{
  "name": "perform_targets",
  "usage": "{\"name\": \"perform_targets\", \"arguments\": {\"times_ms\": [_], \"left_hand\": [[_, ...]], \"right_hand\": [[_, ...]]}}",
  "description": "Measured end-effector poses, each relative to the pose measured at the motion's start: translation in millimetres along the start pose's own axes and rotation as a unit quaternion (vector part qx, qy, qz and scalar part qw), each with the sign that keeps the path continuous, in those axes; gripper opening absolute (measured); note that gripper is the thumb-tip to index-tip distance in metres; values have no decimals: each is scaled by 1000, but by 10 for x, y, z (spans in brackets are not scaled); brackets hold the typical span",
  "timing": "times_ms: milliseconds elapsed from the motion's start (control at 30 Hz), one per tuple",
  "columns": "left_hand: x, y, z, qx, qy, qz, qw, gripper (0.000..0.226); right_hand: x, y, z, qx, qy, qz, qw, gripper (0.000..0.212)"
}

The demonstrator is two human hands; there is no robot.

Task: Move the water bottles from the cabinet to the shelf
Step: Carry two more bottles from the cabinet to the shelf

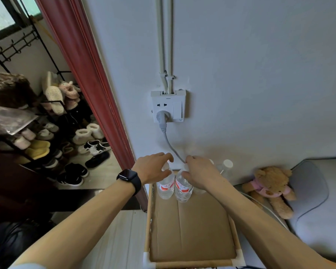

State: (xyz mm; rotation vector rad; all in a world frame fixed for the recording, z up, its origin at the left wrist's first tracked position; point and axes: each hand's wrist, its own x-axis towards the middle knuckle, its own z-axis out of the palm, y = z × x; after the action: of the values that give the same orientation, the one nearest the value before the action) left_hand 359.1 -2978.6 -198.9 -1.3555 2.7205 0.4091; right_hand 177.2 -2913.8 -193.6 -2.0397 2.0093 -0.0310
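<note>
Against a pale wall [260, 74], a cardboard-lined shelf [192, 230] carries two water bottles [165, 188] touching at its far edge. The left hand [153, 168] grips one cap, the right hand [199, 173] the other. A shoe rack [47, 121] stands left.

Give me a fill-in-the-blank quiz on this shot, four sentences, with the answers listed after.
1. The left hand, gripping the left bottle by its cap, has a black ____ on its wrist.
2. The right hand grips the right bottle, which stands on brown ____ lining the shelf.
3. A grey plug sits in the white wall ____.
4. A ____ bear lies right of the shelf.
Answers: watch, cardboard, socket, teddy.
</note>
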Motion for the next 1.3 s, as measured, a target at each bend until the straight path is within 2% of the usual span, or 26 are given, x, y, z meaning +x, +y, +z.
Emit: {"name": "perform_targets", "arguments": {"times_ms": [100,200,300,600,867,933,1067,1300], "left_hand": [[-32,63,105,-25,19,-69,997,51],[-40,80,171,-115,35,-102,987,44],[-43,93,144,-157,41,-95,982,39],[2,116,69,-143,24,-67,987,38],[32,157,63,-125,-4,-83,989,47],[27,174,111,-150,-22,-90,984,51],[15,175,161,-212,-6,-95,973,40],[52,230,154,-223,5,-98,970,38]], "right_hand": [[9,-9,-14,-34,2,10,999,44],[22,-9,-17,-46,-1,13,999,46],[44,14,-8,-37,1,2,999,37],[91,87,-32,5,8,4,1000,32],[90,77,-36,-1,2,-5,1000,31],[85,65,-38,-6,2,-6,1000,32],[86,75,-85,-21,5,-10,1000,29],[91,125,-103,-38,25,-23,999,21]]}}
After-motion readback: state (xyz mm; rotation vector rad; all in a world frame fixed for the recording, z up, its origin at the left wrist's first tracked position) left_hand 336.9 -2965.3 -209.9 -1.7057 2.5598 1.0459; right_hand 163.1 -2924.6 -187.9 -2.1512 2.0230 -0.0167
